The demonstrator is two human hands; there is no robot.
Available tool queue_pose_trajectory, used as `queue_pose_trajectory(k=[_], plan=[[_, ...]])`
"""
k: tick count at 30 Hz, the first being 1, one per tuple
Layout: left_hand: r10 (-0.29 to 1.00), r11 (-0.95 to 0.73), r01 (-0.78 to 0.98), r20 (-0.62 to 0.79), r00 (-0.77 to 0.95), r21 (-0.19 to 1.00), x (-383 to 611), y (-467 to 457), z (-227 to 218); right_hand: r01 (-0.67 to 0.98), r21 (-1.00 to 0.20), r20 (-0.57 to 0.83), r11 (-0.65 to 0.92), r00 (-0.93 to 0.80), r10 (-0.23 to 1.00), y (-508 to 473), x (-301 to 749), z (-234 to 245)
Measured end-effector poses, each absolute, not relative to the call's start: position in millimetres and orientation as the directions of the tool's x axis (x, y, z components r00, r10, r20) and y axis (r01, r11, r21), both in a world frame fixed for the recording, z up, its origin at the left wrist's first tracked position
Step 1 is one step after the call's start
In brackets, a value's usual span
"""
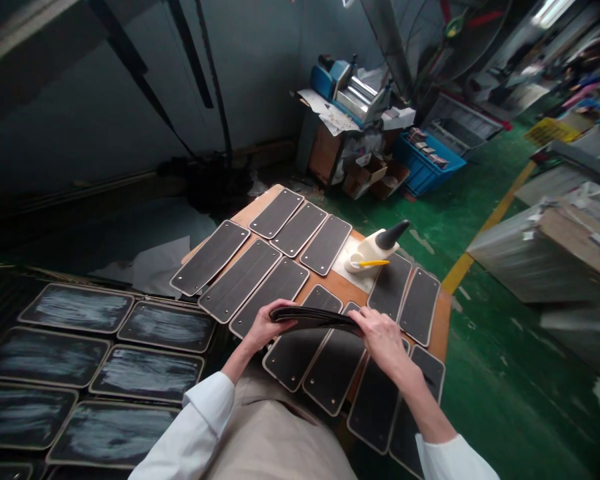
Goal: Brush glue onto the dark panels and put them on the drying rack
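A dull grey-blue wall spans ten to twelve o'clock, dim toward its left. A low stand stands against it just past twelve. Green floor, scuffed pale in patches, spreads from two to five, crossed by a yellow line at three. A bright light tube glows at two.

Matt black panels, smooth wooden board, plastic bottle, shiny metal rollers, cloth sleeves
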State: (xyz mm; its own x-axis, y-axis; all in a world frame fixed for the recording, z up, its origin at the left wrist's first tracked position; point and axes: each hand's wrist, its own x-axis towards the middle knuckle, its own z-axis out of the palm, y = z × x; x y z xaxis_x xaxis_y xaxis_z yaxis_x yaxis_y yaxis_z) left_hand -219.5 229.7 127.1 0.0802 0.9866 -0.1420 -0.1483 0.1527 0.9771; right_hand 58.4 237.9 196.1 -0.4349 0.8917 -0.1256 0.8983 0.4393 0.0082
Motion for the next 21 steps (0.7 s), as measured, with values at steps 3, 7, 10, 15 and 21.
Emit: queue_pose_trajectory(k=[3,7,10,15,21], plan=[[0.971,0.236,-0.231,-0.239,0.012,0.944,-211,224,122,0.897,0.000,-0.134,0.442,-0.438,0.889,233,55,189],[0.946,0.317,-0.317,-0.320,0.042,0.894,-192,217,117,0.917,-0.027,-0.189,0.398,-0.396,0.899,229,54,159],[0.953,0.301,-0.323,-0.293,0.073,0.897,-182,215,117,0.923,-0.056,-0.148,0.380,-0.384,0.911,226,55,142],[0.981,0.190,-0.189,-0.194,-0.004,0.963,-193,219,103,0.904,-0.121,-0.052,0.410,-0.418,0.907,221,58,122],[0.984,-0.058,0.050,0.049,0.170,0.997,-221,231,71,0.817,-0.399,-0.053,0.417,-0.474,0.879,256,83,91]])
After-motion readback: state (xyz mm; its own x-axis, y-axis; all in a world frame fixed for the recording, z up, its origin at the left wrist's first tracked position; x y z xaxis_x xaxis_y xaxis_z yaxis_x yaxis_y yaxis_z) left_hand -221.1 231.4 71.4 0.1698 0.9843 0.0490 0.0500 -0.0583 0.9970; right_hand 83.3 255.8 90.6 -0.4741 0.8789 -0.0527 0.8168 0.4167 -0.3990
